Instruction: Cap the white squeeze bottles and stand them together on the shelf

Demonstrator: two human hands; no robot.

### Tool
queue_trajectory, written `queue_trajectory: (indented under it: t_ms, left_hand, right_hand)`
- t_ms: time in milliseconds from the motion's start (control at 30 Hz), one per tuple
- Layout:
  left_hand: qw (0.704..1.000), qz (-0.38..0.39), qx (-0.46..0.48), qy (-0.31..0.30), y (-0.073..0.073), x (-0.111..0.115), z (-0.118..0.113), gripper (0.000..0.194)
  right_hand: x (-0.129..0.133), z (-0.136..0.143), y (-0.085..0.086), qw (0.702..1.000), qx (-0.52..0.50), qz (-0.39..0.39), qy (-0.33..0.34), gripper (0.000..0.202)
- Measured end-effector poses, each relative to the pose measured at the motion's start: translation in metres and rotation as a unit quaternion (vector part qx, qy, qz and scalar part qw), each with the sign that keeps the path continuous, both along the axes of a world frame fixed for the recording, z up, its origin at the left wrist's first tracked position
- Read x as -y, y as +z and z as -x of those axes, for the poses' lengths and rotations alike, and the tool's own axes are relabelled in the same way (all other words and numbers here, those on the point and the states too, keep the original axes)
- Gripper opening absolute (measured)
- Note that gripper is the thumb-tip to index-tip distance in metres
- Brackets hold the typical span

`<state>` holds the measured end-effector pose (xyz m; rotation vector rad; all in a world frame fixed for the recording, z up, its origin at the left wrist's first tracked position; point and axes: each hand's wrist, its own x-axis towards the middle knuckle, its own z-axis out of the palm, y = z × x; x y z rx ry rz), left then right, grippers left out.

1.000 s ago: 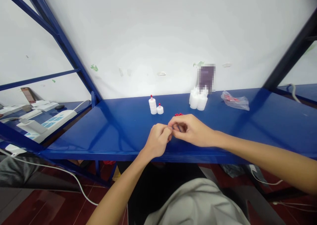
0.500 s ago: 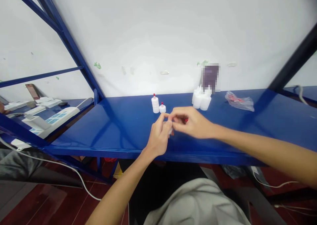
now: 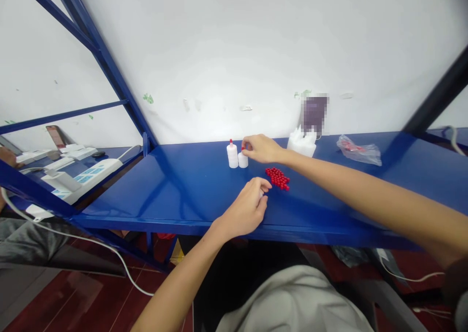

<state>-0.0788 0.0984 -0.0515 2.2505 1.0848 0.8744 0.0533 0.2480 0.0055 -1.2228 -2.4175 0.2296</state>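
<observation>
My right hand (image 3: pixel 260 148) reaches to the back of the blue table, its thumb and fingers pinched on the red tip of a small white squeeze bottle (image 3: pixel 243 161). That bottle stands upright beside more white bottles with a red tip (image 3: pixel 233 156), lined up so closely that they overlap in view. My left hand (image 3: pixel 252 203) is curled near the front edge. A sliver of something white shows between its fingers, but its shape is hidden. Just right of the left fingers lies a pile of small red caps (image 3: pixel 278 178), under my right forearm.
White bottles without red caps (image 3: pixel 302 143) cluster at the back, partly behind my right arm. A clear plastic bag (image 3: pixel 359 150) with red bits lies to the right. Blue posts (image 3: pixel 109 68) frame the left side, with a power strip (image 3: pixel 89 176) beyond. A blurred dark panel (image 3: pixel 315 112) is by the wall.
My hands have come apart. The right moved back and left to the bottle row; the left stayed near the front edge. The pile of red caps, hidden before, now shows.
</observation>
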Motion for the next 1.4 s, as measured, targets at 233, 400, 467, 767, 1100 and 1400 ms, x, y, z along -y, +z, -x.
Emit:
queue_trajectory:
  t_ms: [233, 400, 467, 767, 1100, 1400]
  left_hand:
    - [0.999, 0.006, -0.002, -0.033, -0.005, 0.000, 0.002, 0.034]
    - [0.998, 0.024, 0.057, 0.015, -0.004, -0.001, 0.001, 0.029]
    - [0.991, 0.073, 0.111, 0.030, -0.003, -0.004, 0.000, 0.031]
    - [0.984, 0.070, 0.158, 0.041, 0.006, -0.003, -0.001, 0.030]
    - [0.963, 0.104, 0.248, 0.006, 0.003, -0.004, 0.003, 0.044]
    - [0.939, 0.148, 0.311, -0.018, 0.002, -0.003, 0.002, 0.033]
  right_hand:
    - [0.032, -0.060, 0.003, 0.997, -0.070, -0.001, 0.043, 0.021]
    - [0.068, -0.111, -0.016, 1.000, -0.009, -0.019, -0.003, 0.020]
    - [0.075, -0.120, -0.025, 0.999, 0.038, -0.015, -0.006, 0.019]
    - [0.077, -0.116, -0.030, 0.998, 0.058, 0.007, -0.019, 0.013]
    - [0.129, -0.045, -0.010, 0.961, -0.222, 0.043, 0.157, 0.004]
    - [0.132, -0.036, -0.027, 0.947, -0.242, 0.014, 0.210, 0.008]
